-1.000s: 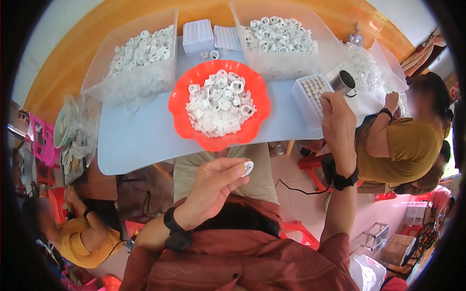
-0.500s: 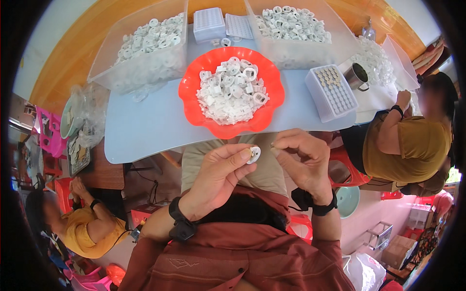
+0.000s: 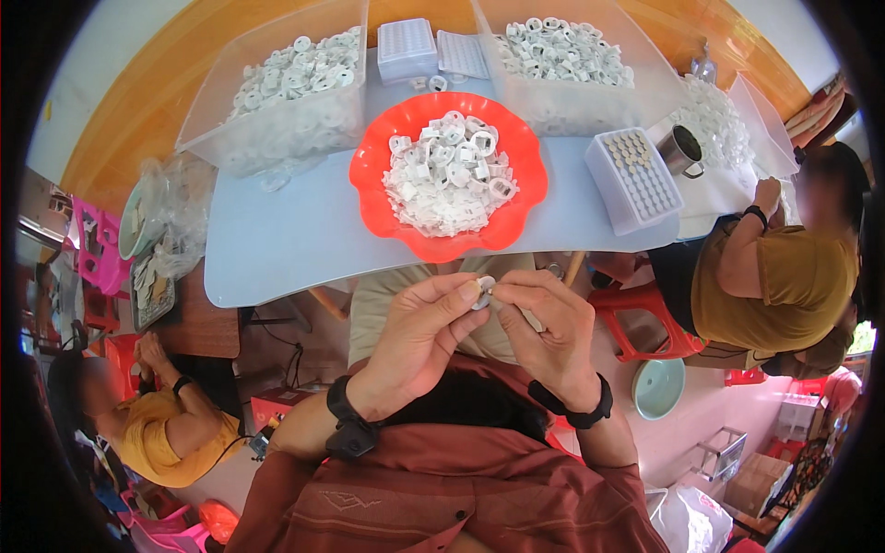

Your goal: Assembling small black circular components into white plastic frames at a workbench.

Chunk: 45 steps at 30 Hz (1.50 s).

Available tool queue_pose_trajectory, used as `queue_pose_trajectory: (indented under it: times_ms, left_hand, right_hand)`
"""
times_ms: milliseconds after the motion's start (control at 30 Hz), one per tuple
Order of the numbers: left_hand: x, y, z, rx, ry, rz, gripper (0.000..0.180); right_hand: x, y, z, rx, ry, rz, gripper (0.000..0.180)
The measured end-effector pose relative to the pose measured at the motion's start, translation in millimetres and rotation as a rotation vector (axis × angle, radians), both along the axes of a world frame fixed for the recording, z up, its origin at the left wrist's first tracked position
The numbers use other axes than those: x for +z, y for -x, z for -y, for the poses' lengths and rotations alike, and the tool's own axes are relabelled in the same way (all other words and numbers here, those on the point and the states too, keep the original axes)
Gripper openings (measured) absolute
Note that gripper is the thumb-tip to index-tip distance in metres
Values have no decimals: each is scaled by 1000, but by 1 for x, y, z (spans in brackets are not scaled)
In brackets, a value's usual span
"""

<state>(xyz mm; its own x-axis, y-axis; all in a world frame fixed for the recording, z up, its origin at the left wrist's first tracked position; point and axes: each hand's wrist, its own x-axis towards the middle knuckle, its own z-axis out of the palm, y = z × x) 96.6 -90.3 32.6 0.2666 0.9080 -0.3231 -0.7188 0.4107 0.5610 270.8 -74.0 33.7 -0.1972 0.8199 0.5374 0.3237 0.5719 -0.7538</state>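
Note:
Above my lap, near the table's front edge, my left hand [image 3: 419, 323] pinches a small white round plastic part [image 3: 484, 288] between thumb and fingers. The fingertips of my right hand [image 3: 551, 318] are pressed together right at the part's right side. Whatever lies between the right fingertips is too small and covered to make out. Just beyond both hands, a red wavy-rimmed bowl [image 3: 367, 207] sits on the pale blue table [image 3: 277, 249], heaped with white round parts [image 3: 452, 170] and small white pieces.
Two clear bins [image 3: 277, 138] of white parts stand at the back, with white trays [image 3: 407, 51] between them. To the right are a white tray stack [image 3: 636, 198] holding round discs and a metal mug [image 3: 680, 149]. One person [image 3: 779, 249] sits at right, another [image 3: 171, 424] at left.
My right hand has moved left, bringing its fingertips to the white part. My left hand stays near the same place, still holding it. The view has shifted slightly.

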Motion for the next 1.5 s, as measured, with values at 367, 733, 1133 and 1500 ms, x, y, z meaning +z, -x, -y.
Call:
queue_pose_trajectory:
  times_ms: [367, 733, 1133, 1500]
  left_hand:
    - [-2, -4, 2, 35, -6, -14, 19]
    - [-8, -7, 3, 68, -38, -100, 20]
    - [-11, -12, 3, 71, -72, -189, 20]
    - [-14, -15, 2, 59, -164, -227, 19]
  right_hand:
    - [-6, 11, 6, -146, -133, 21, 22]
    - [-11, 9, 7, -140, -69, 20, 20]
    - [-11, 0, 2, -35, 190, -117, 12]
    - [-16, 1, 6, -78, 102, -144, 14]
